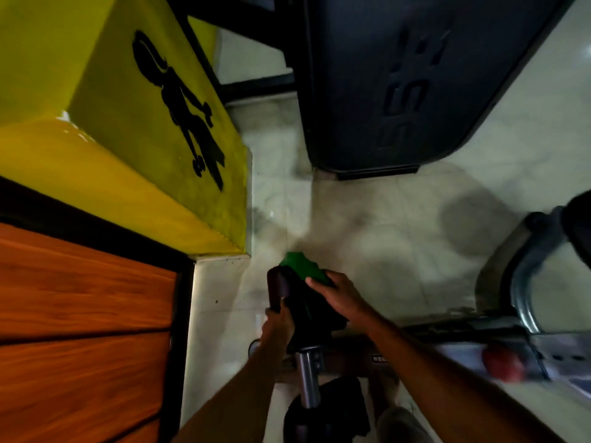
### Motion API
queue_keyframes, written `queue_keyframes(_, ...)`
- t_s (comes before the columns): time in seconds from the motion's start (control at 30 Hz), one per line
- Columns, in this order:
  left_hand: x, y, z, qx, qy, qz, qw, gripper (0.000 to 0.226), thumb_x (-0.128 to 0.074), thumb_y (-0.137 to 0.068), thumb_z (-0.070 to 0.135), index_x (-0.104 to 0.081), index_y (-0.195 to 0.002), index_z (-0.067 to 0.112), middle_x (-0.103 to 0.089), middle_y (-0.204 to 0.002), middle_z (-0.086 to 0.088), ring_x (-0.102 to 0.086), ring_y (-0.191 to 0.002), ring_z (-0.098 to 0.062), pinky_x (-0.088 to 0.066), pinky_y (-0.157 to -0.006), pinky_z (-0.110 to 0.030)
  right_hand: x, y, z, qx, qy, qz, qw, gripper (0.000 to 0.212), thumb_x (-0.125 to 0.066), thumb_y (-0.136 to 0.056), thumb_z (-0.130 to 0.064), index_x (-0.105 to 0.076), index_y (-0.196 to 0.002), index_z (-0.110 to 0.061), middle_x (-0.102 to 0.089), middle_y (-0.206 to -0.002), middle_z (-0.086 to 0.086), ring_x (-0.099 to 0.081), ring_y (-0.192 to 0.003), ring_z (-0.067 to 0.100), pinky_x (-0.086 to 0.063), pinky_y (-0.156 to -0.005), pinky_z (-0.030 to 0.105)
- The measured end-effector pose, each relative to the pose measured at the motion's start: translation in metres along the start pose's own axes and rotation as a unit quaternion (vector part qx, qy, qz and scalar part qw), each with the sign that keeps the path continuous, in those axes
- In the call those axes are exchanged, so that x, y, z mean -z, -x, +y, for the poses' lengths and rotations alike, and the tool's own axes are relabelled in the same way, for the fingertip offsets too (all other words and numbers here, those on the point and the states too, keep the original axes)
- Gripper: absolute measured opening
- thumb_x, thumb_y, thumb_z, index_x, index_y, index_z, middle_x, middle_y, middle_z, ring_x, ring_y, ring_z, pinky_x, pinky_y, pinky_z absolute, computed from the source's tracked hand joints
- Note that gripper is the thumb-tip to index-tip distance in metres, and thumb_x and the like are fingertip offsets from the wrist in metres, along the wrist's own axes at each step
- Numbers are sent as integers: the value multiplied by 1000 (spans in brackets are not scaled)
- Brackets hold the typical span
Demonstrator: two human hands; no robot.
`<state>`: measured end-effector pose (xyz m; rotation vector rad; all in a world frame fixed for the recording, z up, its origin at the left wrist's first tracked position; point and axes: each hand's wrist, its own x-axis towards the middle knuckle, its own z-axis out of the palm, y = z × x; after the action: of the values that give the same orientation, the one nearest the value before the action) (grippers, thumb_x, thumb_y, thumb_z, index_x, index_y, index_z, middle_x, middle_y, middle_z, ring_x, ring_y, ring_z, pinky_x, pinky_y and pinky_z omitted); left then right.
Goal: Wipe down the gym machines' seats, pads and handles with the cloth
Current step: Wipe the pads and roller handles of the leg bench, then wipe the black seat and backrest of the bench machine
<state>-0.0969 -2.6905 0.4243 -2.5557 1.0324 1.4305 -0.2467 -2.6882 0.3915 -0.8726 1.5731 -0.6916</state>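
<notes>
Pale floor [399,219], cloth [300,265] partly under right hand [339,298]

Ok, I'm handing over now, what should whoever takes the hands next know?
Left hand grips the near edge of the dark pad.
Right hand holds the green cloth against the pad's far end.
The pad sits on a metal post.
Done: wiping this pad is under way; how much is clean cannot be told.
Left: finish this pad, then the other seats and handles.
</notes>
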Motion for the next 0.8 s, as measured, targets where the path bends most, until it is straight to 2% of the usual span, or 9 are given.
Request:
queue_keyframes(0.07, 9, 17, 3, -39, 57, -31, 997, 55, -39, -103, 47, -41, -141, 9, -50, -139, -22, -51, -125, -38, -42, -98, -36, 5, 27, -18, -75, -149, -25, 986, 36, -69, -95, -40, -75, -115, -10, -79, -97, 7, -75, -89, 25, -61, -84, 37)
queue_keyframes(0.13, 28, 45, 11, -84, 139, -95, 982, 65, -50, -92, 59, -41, -143, 19, -52, -139, -17, -54, -122, -37, -44, -95, -35, 9, 69, -48, -138, -269, -39, 952, 37, -64, -97, -40, -78, -105, -7, -79, -90, 11, -76, -76, 24, -61, -70, 32)
queue_keyframes(0.23, 57, 94, 20, -128, 203, -207, 948, 76, -60, -76, 68, -48, -138, 25, -57, -135, -5, -58, -122, -30, -50, -100, -48, 19, 128, -77, -139, -360, -63, 920, 42, -63, -95, -50, -82, -104, -13, -77, -110, 13, -75, -97, 29, -57, -82, 35)
queue_keyframes(0.37, 82, 174, 48, -205, 184, -203, 940, 53, -72, -82, 53, -51, -123, 27, -60, -115, -2, -62, -97, -22, -58, -78, -40, 44, 201, -113, -42, -331, 29, 942, 44, -69, -93, -35, -69, -128, -7, -73, -122, 16, -70, -114, 32, -53, -102, 41)
queue_keyframes(0.47, 81, 230, 61, -299, 156, -199, 920, 46, -71, -88, 39, -49, -128, 33, -62, -115, -2, -63, -84, -14, -56, -65, -29, 72, 253, -135, 3, -289, 143, 947, 32, -67, -95, -32, -73, -116, -8, -75, -116, 15, -72, -104, 27, -56, -92, 36)
queue_keyframes(0.53, 75, 269, 64, -348, 148, -220, 899, 32, -64, -95, 25, -52, -124, 33, -66, -110, -4, -65, -76, -15, -54, -54, -26, 95, 286, -144, -2, -287, 222, 932, 27, -58, -100, -29, -74, -97, -8, -76, -97, 13, -70, -86, 23, -53, -77, 33)
queue_keyframes(0.6, 67, 313, 69, -365, 143, -247, 886, 20, -57, -98, 19, -56, -116, 26, -68, -108, -7, -65, -80, -17, -56, -60, -33, 122, 315, -145, 13, -275, 285, 918, 31, -52, -102, -28, -73, -86, -11, -76, -88, 11, -70, -82, 24, -53, -75, 35)
queue_keyframes(0.67, 55, 350, 76, -371, 137, -263, 880, 16, -54, -98, 22, -55, -114, 19, -65, -107, -6, -63, -86, -17, -57, -65, -36, 144, 341, -149, 47, -237, 319, 917, 32, -56, -101, -37, -74, -92, -12, -77, -97, 9, -70, -93, 25, -53, -85, 37)
queue_keyframes(0.8, 11, 432, 80, -381, 134, -303, 863, 33, -60, -92, 41, -53, -108, 13, -64, -106, -5, -63, -91, -22, -58, -68, -41, 201, 413, -127, 110, -158, 409, 892, 12, -71, -96, -31, -73, -98, -19, -73, -94, 2, -66, -86, 11, -52, -82, 25)
